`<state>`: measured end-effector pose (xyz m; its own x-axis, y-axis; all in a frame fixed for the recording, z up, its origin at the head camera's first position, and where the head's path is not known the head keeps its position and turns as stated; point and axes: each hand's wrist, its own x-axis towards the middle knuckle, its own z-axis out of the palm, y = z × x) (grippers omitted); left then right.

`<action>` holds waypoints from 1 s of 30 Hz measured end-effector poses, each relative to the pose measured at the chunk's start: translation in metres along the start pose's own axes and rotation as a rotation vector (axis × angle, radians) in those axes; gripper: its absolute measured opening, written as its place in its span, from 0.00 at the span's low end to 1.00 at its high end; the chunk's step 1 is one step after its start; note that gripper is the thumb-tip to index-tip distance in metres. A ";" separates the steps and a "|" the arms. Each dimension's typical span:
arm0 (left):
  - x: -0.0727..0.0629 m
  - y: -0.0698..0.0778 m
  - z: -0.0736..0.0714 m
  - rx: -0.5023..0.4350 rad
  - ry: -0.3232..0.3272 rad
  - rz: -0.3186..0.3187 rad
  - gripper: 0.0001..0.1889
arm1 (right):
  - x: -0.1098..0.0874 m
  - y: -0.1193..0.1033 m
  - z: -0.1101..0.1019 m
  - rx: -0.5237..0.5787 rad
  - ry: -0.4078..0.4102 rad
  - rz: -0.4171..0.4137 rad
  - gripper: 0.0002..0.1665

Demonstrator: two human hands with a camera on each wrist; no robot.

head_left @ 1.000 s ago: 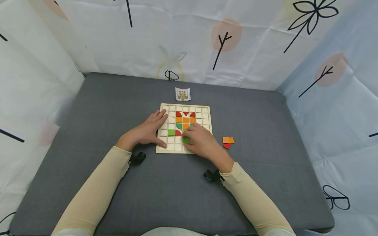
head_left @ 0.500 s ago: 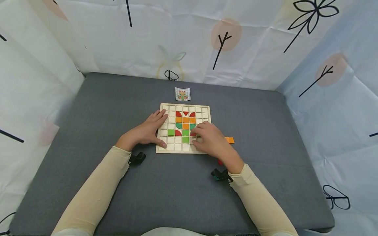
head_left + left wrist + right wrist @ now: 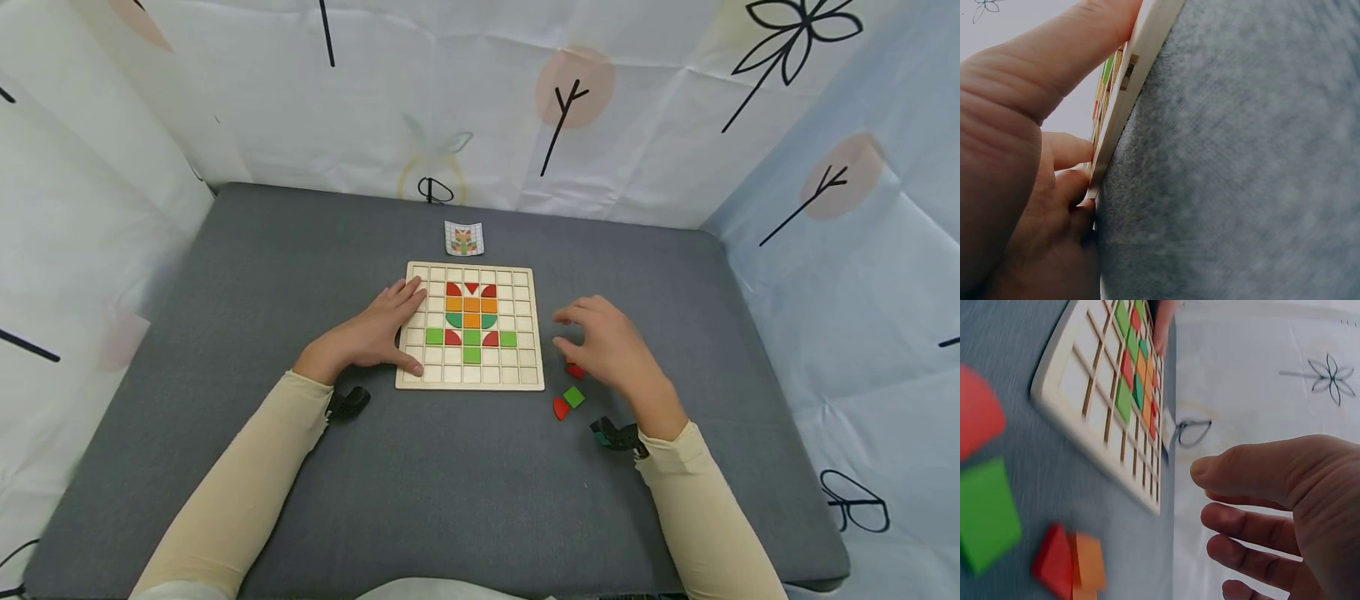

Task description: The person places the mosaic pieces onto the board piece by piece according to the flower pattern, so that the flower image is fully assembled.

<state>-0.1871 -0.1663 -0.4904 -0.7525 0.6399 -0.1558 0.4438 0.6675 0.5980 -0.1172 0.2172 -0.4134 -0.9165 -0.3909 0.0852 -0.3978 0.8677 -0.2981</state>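
A pale wooden grid board [image 3: 528,371] lies on the grey table, with red, orange and green pieces set in its middle squares. My left hand [image 3: 372,333] rests on the board's left edge, fingers spread and thumb along the near side. To the right of the board, my right hand [image 3: 613,350] hovers with nothing held, its thumb and fingers apart. Beneath and in front of it lie a green block [image 3: 573,397], a red rounded piece [image 3: 561,407] and a red triangular piece [image 3: 575,372]. Orange squares [image 3: 1089,561] beside the triangle show in the right wrist view, mostly hidden in the head view.
Behind the board lies a small pattern card [image 3: 464,239] with a coloured grid design. White printed curtains [image 3: 495,100] enclose the back and sides of the grey padded table [image 3: 450,483].
From the board, my right hand has moved right to above the loose pieces. A green square now shows at the right of the pattern, and the hand is empty. The left hand stays put.
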 end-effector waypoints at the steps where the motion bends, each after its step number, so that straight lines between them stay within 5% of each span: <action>1: 0.000 0.000 0.000 0.000 0.002 0.002 0.73 | -0.002 0.003 -0.001 -0.002 -0.005 0.014 0.18; 14: 0.002 -0.003 0.002 0.008 0.001 -0.011 0.74 | -0.018 0.031 0.008 -0.044 -0.092 0.072 0.15; 30: 0.001 0.000 -0.001 0.008 -0.008 -0.012 0.73 | -0.019 0.038 0.020 -0.001 -0.130 0.047 0.11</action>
<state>-0.1877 -0.1659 -0.4898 -0.7540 0.6346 -0.1696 0.4384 0.6784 0.5896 -0.1136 0.2515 -0.4449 -0.9208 -0.3865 -0.0526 -0.3550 0.8862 -0.2976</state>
